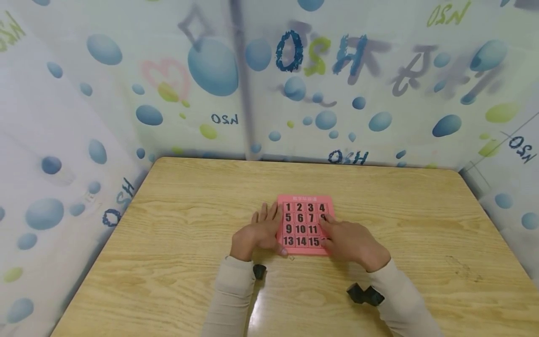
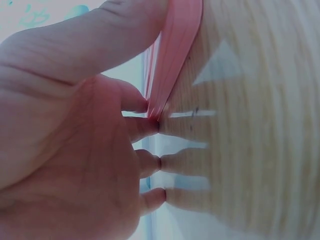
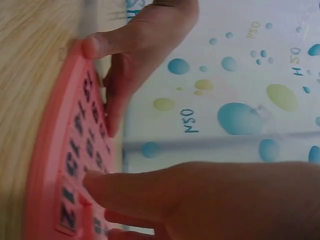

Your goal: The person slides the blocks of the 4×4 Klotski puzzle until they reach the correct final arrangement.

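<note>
A pink sliding number puzzle (image 1: 305, 251) lies flat on the table with its numbers facing me. My left hand (image 1: 262, 233) rests along its left side, fingers spread and straight, thumb at the near left corner. In the left wrist view, the fingertips (image 2: 152, 196) touch the tabletop and the puzzle's side. My right hand (image 1: 351, 241) lies over the right side, covering part of the right column. One fingertip touches near the 8 tile, and the thumb (image 3: 100, 186) is over the tiles near the corner. A 12 tile (image 3: 67, 212) shows at the near right corner.
The light wood table (image 1: 202, 187) extends around the puzzle on all sides. Behind it hangs a pale curtain (image 1: 269, 121) with blue and green drops and letters. Black devices (image 1: 364, 295) sit at both wrists, beside the sleeves.
</note>
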